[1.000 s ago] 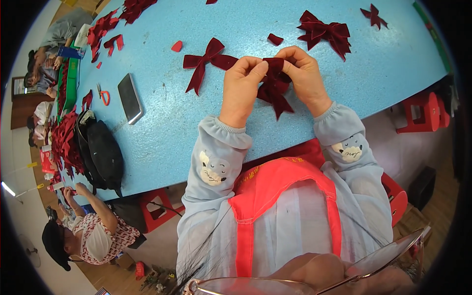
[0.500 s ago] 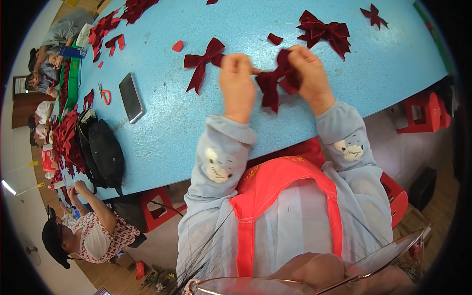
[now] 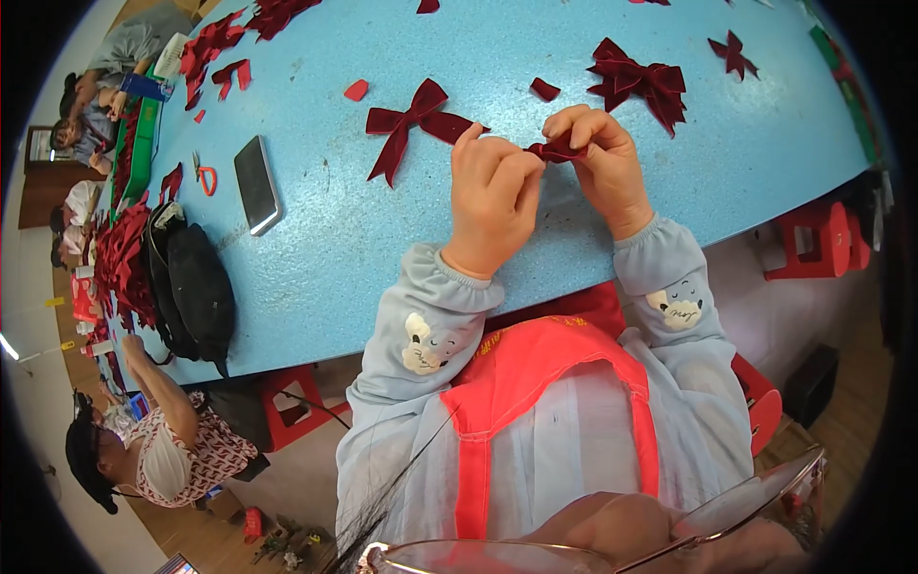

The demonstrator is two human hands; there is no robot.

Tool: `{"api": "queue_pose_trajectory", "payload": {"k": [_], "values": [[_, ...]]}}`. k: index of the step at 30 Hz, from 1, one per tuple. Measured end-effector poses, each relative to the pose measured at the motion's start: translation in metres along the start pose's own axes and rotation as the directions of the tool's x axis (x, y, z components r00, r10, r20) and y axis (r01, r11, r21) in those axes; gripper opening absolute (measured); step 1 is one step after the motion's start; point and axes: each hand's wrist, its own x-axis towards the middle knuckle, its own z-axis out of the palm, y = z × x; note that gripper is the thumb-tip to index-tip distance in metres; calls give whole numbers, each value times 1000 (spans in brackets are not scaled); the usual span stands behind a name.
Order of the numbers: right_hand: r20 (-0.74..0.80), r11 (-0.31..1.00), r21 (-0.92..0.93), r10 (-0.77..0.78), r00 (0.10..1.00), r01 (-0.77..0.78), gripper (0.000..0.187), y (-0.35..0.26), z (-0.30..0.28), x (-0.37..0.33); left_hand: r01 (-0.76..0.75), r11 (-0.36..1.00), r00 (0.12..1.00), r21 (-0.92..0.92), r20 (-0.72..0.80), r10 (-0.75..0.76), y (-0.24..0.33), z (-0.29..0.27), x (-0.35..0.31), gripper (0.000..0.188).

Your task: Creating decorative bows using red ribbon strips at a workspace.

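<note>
"Where's our ribbon?"
"Between our left hand and right hand, above the table, at twelve o'clock from our apron."
"And our grip?"
"Left fingers pinch its nine-o'clock end, right fingers its three-o'clock end."
"Around it?"
"We see a bow at nine, a pile of bows at two; well beyond nine, a phone and scissors."

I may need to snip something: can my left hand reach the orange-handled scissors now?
Probably, with a stretch, once your left hand leaves the red velvet ribbon. The smartphone lies between hand and orange-handled scissors, but flat enough to reach over.
</note>
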Motion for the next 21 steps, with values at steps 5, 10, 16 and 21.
{"api": "queue_pose_trajectory", "payload": {"k": [5,10,16,21], "values": [[79,998,-19,-59,995,61,16,-2,-2,-1,164,980,982,-116,-81,-173,15,-7,6,22],[110,998,24,-53,993,51,21,-8,3,0,39,998,999,-59,-20,-40,6,-8,1,23],[74,999,48,-25,997,21,21,-7,6,-3,46,996,999,-71,-26,-48,19,-17,6,22],[101,990,99,87,991,-97,21,-7,3,-6,166,981,983,-99,93,-157,20,-16,10,23]]}}
